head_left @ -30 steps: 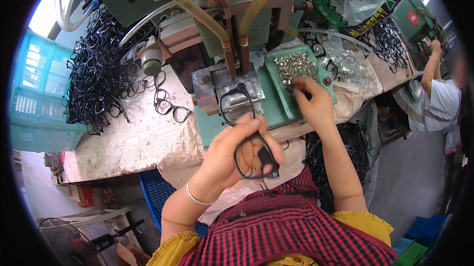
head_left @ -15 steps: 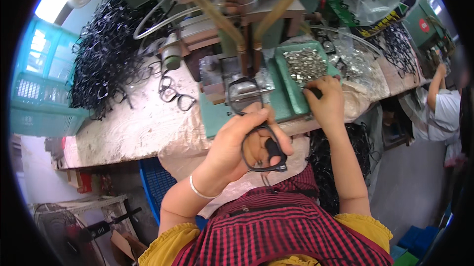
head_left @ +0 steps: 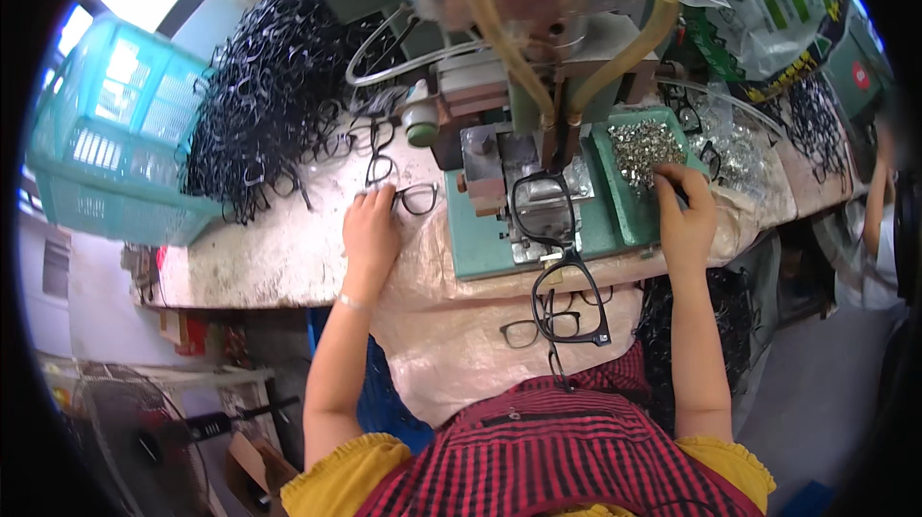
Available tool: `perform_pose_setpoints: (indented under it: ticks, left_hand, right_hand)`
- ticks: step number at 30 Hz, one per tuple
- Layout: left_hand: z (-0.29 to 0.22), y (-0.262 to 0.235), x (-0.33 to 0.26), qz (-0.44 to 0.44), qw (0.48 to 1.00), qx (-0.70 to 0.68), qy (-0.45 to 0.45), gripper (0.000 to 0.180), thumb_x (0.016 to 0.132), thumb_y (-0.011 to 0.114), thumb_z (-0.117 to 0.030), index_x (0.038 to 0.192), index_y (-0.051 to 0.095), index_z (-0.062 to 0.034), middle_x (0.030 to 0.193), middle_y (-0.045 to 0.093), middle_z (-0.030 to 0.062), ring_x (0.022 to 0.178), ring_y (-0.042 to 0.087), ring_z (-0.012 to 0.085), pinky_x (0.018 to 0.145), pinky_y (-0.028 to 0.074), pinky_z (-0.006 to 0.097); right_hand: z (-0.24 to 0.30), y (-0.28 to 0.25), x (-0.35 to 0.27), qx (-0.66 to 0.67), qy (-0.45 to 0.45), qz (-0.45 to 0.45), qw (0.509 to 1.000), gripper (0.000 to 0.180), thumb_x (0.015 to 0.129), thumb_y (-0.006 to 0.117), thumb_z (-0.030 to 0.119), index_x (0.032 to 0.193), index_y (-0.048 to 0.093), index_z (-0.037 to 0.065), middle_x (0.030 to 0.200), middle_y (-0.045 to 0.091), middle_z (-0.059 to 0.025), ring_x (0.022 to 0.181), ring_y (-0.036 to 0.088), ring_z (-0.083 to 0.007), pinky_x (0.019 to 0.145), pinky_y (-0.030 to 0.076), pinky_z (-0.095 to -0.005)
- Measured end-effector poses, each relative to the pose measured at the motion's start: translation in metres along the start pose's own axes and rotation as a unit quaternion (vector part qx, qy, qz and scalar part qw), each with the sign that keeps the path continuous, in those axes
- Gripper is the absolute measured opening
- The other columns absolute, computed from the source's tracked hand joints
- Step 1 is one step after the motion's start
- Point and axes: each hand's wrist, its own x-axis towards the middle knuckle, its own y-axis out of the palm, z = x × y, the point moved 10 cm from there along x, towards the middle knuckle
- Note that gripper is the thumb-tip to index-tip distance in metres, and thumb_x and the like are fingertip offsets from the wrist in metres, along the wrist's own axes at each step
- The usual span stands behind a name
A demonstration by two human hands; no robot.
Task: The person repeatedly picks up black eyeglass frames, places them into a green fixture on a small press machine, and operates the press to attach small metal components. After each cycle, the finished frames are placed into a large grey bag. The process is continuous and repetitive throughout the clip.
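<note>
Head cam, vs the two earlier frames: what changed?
The left hand let go of the black, plastic-looking glasses frame and moved left to another black, clear-lensed glasses frame lying on the pale worktable. The released frame stays at the silvery metal machine fixture, unheld. Unchanged: right hand at the green rectangular tray of small shiny metal pieces.

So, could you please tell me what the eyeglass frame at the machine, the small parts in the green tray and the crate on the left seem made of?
Eyeglass frame: probably black plastic, fairly glossy, judging by its smooth, shiny rims.
Small parts: likely bright silvery metal, since they glint.
Crate: apparently moulded turquoise plastic; light shows through its latticed walls.
</note>
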Motion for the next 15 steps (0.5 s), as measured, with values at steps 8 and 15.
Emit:
perform_pose_setpoints:
  ticks: [8, 15]
  left_hand:
    - [0.16, -0.007, 0.094, -0.033, 0.987, -0.088, -0.13, 0.041, 0.093, 0.056, -0.032, 0.122, 0.063, -0.0046, 0.109, 0.07, 0.0241, 0.1, 0.068, 0.0367, 0.087, 0.052, 0.042]
    - [0.163, 0.035, 0.094, 0.116, 0.955, 0.104, -0.252, 0.053, 0.091, 0.053, -0.059, 0.1, 0.074, -0.0111, 0.099, 0.072, 0.0183, 0.097, 0.068, 0.0377, 0.081, 0.053, 0.046]
  right_hand:
    - [0.009, -0.007, 0.004, 0.029, 0.031, 0.022, 0.999, 0.014, 0.085, 0.067, 0.003, 0.098, 0.071, 0.001, 0.093, 0.071, -0.009, 0.09, 0.066, -0.0193, 0.086, 0.049, -0.0309]
    - [-0.013, -0.029, -0.009, 0.018, 0.068, 0.001, 0.997, 0.013, 0.084, 0.068, 0.002, 0.096, 0.072, 0.0, 0.093, 0.071, -0.0089, 0.088, 0.066, -0.0173, 0.084, 0.049, -0.0285]
